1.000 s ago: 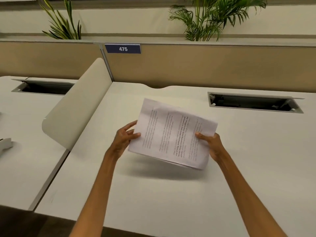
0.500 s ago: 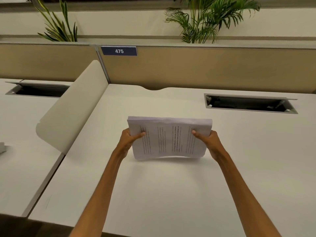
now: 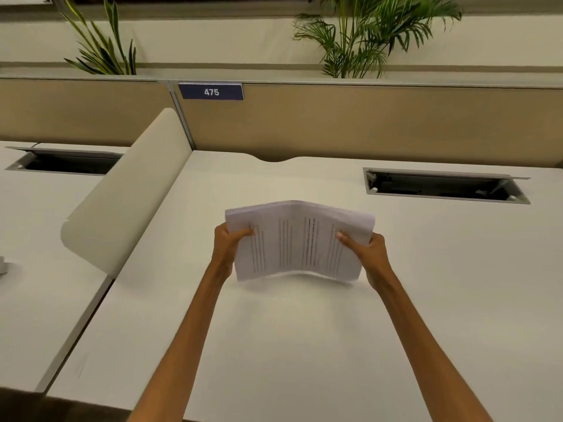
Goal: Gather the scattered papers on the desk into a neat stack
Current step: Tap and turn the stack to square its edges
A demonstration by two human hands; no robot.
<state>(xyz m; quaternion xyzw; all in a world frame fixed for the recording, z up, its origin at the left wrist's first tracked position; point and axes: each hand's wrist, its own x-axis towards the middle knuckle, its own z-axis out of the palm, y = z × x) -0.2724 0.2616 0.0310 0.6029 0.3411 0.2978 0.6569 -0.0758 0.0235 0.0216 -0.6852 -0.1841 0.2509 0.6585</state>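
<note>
- The papers (image 3: 300,242) are gathered into one bundle and stand on edge above the middle of the white counter (image 3: 304,345), printed face toward the camera, lines of text running vertically.
- The bundle bows: its middle arches away from the viewer, so the top edge peaks at the centre and the bottom edge curves up off the surface in the middle (whether the lower corners actually touch the counter cannot be told).
- The left hand (image 3: 227,248) grips the bundle's left edge, thumb laid across the printed face and the fingers wrapped behind, clamped on the sheets.
- The right hand (image 3: 367,254) mirrors it on the right edge, thumb on the front and the fingers closed round the back of the stack.
- Both forearms are bare and reach in from the bottom of the view.
- A rounded cream divider (image 3: 128,193) stands along the counter's left side, separating it from the neighbouring desk.
- An open cable hatch (image 3: 444,187) is set into the counter, well apart from the papers, to the far right.
- Behind runs a tan partition (image 3: 365,126) carrying a dark blue number plate (image 3: 211,92) reading 475.
- Leafy plants (image 3: 365,35) rise beyond the partition.
</note>
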